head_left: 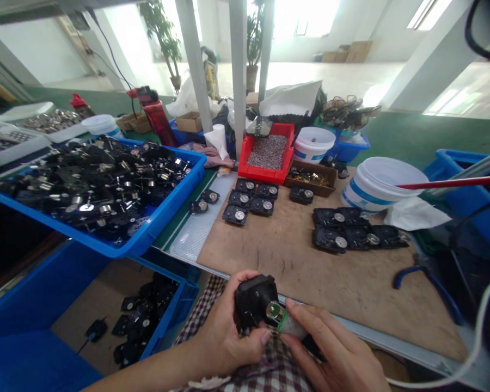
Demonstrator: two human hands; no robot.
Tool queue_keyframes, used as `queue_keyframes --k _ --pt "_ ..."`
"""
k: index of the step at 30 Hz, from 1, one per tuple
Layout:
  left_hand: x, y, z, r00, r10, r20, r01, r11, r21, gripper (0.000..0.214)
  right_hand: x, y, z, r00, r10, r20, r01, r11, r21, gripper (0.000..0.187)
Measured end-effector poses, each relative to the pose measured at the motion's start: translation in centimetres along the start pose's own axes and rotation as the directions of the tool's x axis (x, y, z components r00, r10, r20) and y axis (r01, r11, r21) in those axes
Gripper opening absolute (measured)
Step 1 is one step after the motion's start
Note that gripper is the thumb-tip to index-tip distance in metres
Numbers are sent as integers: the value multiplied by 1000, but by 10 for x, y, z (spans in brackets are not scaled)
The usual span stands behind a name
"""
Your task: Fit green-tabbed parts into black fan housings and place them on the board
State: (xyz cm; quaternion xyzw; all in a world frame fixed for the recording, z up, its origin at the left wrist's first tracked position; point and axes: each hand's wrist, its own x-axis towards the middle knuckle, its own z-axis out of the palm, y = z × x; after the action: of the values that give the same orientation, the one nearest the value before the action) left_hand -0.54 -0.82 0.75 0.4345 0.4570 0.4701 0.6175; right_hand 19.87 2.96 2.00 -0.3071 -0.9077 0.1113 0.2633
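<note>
The left hand (pixel 224 337) is closed around a black part (pixel 253 302), with the thumb across its lower side and the fingers wrapped behind it. The right hand (pixel 335 354) is pinched on a small piece (pixel 280 317), silver at the tip and green behind, whose tip touches the right side of the black part. Both hands hold these things above a checked lap, just in front of the near edge of the surface (pixel 310 267), not resting on it.

On the brown board of the surface, toward the far middle, lies a cluster of black parts (pixel 251 198) with round silver centres, packed side by side. A second cluster (pixel 351 228) lies to the right of it, well apart from the first. Two more black parts (pixel 204 201) sit on a ribbed mat (pixel 196 234) at the left edge.

Along the far edge stand a red tray (pixel 265 174) filled with fine grey bits, a brown box (pixel 329 177) with small brass-coloured bits just beside it, and a white bucket (pixel 312 144) behind the box. A larger white bucket (pixel 381 185) stands toward the far right corner, with a white cloth (pixel 416 215) touching its base. Blue-handled pliers (pixel 428 283) lie near the right edge.

Left of the surface, a blue crate (pixel 147 237) is heaped with black parts. Below it, a lower blue crate (pixel 179 305) holds a few more.
</note>
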Motion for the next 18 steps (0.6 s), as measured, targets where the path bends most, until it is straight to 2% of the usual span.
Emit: queue_keyframes --k 7,10,13,16,18 --pt "0 1 0 1000 -12 -5 12 1000 12 62 7 -2 -1 996 2 -91 -2 1000 0 25" --pt "1 6 0 1000 -29 10 29 1000 -2 64 5 -3 4 993 56 -104 -52 998 47 27" --pt "4 12 2 995 -99 -6 98 991 -90 54 3 -2 5 986 123 -113 -112 989 101 29" --pt "7 15 5 985 -160 -61 151 980 -127 40 5 -2 -1 983 176 -54 -161 963 217 30" --pt "9 14 6 984 -158 -83 149 983 -107 37 9 -2 -6 965 260 42 -259 905 337 25"
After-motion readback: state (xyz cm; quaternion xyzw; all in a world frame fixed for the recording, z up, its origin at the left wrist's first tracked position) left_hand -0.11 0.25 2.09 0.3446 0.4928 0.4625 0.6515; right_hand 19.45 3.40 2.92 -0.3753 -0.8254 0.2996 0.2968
